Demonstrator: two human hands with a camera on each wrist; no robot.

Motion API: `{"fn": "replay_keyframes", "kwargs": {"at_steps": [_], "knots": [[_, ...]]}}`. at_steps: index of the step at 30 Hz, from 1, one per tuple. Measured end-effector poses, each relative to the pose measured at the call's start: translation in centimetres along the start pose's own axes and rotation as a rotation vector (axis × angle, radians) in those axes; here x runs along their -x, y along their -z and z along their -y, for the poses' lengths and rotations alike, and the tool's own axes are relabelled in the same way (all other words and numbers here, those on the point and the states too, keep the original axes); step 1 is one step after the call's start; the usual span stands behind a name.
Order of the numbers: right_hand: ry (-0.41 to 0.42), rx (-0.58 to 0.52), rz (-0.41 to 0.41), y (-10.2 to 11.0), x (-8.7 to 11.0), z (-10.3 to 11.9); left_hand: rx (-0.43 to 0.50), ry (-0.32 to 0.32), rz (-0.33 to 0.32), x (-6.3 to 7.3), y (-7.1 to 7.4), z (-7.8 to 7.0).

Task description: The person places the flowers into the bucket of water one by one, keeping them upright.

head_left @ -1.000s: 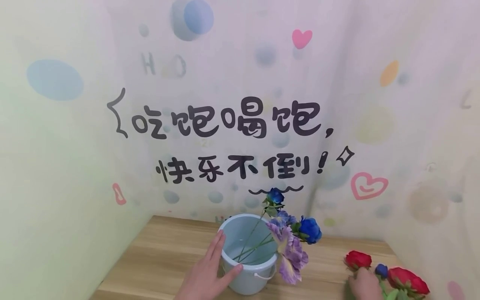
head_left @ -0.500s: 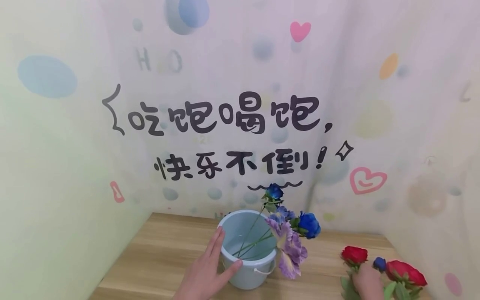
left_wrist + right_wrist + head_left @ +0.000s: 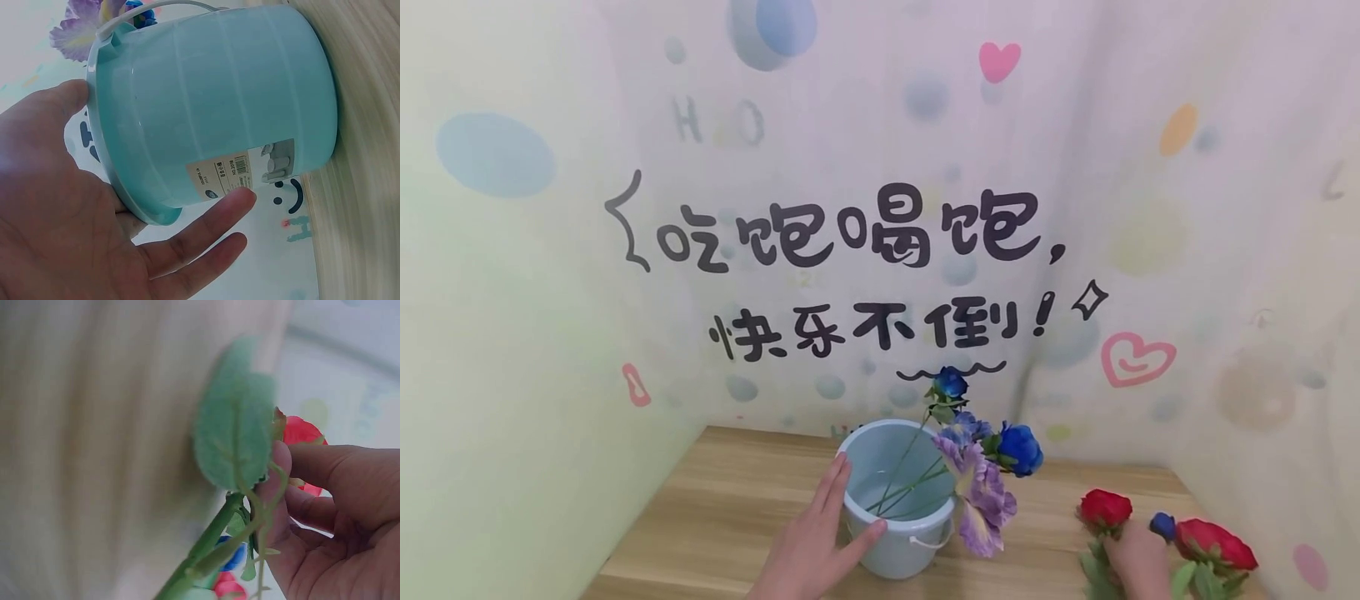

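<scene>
Fingers [image 3: 203, 232] splayed, the left hand [image 3: 811, 533] seemingly steadies the blue bucket [image 3: 891, 557], while the right hand [image 3: 1138, 560] pinches a red peony-like flower [image 3: 1105, 508].

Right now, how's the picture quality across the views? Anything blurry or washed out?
Head view: bucket and purple flower fairly sharp, lighting soft; left wrist view: left hand fairly clear, but the upper-left background looks pale and washed out; right wrist view: table heavily blurred, leaf soft, right hand clearer.
</scene>
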State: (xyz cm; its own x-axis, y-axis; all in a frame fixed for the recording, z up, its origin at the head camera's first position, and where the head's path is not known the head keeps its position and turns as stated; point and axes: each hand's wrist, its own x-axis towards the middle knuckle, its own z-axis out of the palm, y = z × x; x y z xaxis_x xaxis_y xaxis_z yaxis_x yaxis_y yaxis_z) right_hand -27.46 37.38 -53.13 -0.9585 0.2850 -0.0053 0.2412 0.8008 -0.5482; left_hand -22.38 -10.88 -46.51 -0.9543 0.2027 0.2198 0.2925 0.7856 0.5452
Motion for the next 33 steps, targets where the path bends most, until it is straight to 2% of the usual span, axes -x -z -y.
{"fn": "replay_keyframes", "kwargs": {"at_steps": [5,10,17,21,25,30,33], "knots": [[0.008,-0.036,-0.037,1.9,0.3,2.0,-0.006,-0.002,-0.004,-0.3,0.1,0.0],[0.056,-0.082,-0.105,4.4,0.9,4.8,-0.034,-0.014,-0.018,-0.4,0.3,-0.2],[0.14,-0.236,-0.11,8.4,2.7,8.9,-0.009,0.005,0.005,-0.4,0.4,-0.3],[0.166,-0.311,-0.154,10.4,4.0,11.1,-0.001,0.013,0.012,-0.4,0.3,-0.1],[0.197,-0.371,-0.225,11.4,5.1,12.9,-0.001,0.015,0.015,-0.4,0.3,-0.1],[0.258,-0.443,-0.31,11.8,5.8,14.2,0.006,-0.001,0.005,-0.1,0.2,-0.1],[0.265,-0.536,-0.329,12.3,6.1,14.8,0.016,-0.007,0.0,0.0,0.0,-0.1]]}}
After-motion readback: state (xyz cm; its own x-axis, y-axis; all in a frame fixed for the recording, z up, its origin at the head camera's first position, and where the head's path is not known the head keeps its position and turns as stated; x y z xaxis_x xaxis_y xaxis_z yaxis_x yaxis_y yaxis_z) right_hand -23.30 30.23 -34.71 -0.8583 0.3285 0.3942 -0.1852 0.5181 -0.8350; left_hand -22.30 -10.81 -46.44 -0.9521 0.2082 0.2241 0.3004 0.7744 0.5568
